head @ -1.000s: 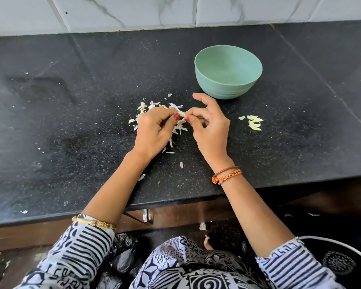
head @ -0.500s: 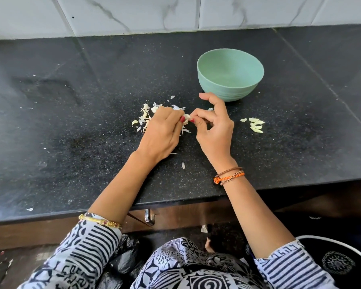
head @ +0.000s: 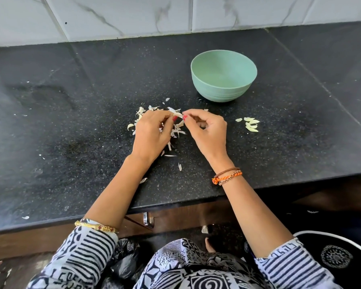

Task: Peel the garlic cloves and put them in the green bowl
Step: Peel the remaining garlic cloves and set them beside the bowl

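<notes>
Hands meet over the pile of skins (head: 175,130): left hand (head: 152,134) and right hand (head: 206,130) both pinch one garlic clove (head: 180,117) at the fingertips. Green bowl (head: 223,77) sits behind on the black counter (head: 71,122), a few cloves (head: 251,124) lying right of the hands.

Both arms reach forward. The left hand (head: 152,134) and right hand (head: 208,130) have curled fingers, and their fingertips meet, pinching.
</notes>
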A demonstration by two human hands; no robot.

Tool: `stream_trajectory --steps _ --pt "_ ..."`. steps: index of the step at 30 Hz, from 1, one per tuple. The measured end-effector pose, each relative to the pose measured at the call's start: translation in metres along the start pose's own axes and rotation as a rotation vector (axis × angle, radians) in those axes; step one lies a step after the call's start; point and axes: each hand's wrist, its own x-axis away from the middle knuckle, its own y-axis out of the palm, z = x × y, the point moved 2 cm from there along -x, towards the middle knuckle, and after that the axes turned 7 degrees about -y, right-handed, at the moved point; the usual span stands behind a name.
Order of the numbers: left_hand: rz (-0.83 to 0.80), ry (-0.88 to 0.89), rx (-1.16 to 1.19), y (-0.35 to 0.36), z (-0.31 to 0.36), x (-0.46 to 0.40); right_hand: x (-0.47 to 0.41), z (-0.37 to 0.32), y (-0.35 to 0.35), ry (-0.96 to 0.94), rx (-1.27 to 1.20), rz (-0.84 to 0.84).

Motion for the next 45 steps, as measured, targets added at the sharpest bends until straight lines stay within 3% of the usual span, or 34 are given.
stream_trajectory --steps 12,22,31,45 --pt "-0.056 -0.044 0.042 0.0012 0.0012 0.0013 -0.0011 0.0028 0.0011 0.005 0.007 -0.061" --pt "-0.151 -0.125 0.146 0.0026 0.0023 0.0021 0.0005 -0.0009 -0.0004 -0.112 0.070 -0.018" --pt "-0.070 -0.114 0.129 0.0049 0.0005 0.0033 0.0011 -0.0024 -0.0016 -0.029 0.031 0.020" --pt "-0.006 0.097 -0.065 0.0059 0.0008 0.0037 -0.0014 0.0033 0.0012 0.072 0.084 -0.061"
